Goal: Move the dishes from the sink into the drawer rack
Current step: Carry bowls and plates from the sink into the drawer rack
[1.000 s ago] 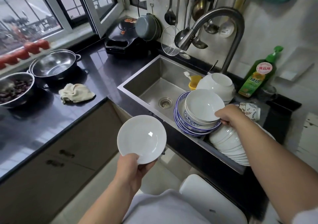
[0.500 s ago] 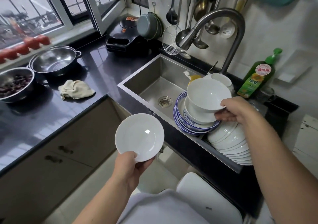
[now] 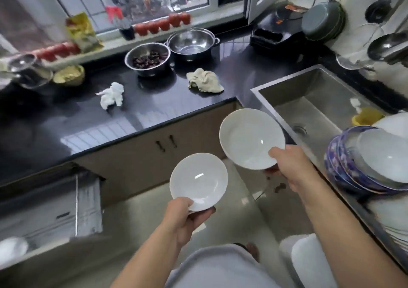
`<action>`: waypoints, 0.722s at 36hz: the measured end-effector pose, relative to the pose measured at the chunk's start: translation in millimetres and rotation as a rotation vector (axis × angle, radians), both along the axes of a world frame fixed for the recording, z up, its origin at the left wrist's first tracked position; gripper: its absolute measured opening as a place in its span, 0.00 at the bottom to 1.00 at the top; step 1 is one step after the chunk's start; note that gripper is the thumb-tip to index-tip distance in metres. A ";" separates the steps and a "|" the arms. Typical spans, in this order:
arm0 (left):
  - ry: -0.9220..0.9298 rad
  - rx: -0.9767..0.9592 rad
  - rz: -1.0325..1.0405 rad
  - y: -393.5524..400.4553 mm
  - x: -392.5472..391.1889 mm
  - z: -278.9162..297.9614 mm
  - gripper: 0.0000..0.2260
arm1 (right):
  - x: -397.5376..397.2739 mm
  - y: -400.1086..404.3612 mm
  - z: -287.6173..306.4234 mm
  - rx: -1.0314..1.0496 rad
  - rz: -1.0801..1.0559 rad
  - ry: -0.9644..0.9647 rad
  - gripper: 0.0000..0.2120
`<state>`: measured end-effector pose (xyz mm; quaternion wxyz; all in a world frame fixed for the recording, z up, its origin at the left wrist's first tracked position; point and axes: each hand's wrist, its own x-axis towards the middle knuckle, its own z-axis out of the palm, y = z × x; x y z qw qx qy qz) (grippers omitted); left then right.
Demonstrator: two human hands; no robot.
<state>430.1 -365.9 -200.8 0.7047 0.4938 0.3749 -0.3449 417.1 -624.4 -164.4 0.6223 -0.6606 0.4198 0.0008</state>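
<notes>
Head view: your left hand (image 3: 187,216) pinches the near rim of a small white bowl (image 3: 198,181), thumb on top, fingers curled under. Your right hand (image 3: 291,168) grips the near-right rim of a larger white bowl (image 3: 250,138) the same way, thumb over the edge. Both bowls are in the air over the floor, tilted toward you, just beside each other but not touching; the larger one sits farther and right.

The sink (image 3: 309,102) is on the right. A stack of blue-patterned plates (image 3: 344,166) leans in its near right part with a white bowl (image 3: 384,155) on top. A yellow item (image 3: 366,115) sits at the far side of the basin, too blurred to name.

The drawer rack (image 3: 84,201) is pulled out at near left, blurred; one white dish (image 3: 12,249) shows at its near-left end.

On the dark surface (image 3: 154,102): a steel bowl with dark contents (image 3: 147,60), an empty steel pot (image 3: 192,42), a beige cloth (image 3: 204,80), and a crumpled white tissue (image 3: 111,95).
</notes>
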 end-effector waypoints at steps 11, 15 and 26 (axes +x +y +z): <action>-0.058 0.187 0.399 322.5 -28.8 -24.3 0.16 | 82.2 287.2 -30.2 -0.028 0.446 0.083 0.10; -0.047 0.289 0.502 436.8 -47.3 -31.3 0.16 | 86.8 390.1 -58.3 0.011 0.519 0.129 0.08; -0.058 0.348 0.667 603.0 -40.0 -34.9 0.14 | 125.5 558.8 -100.4 0.030 0.715 0.253 0.10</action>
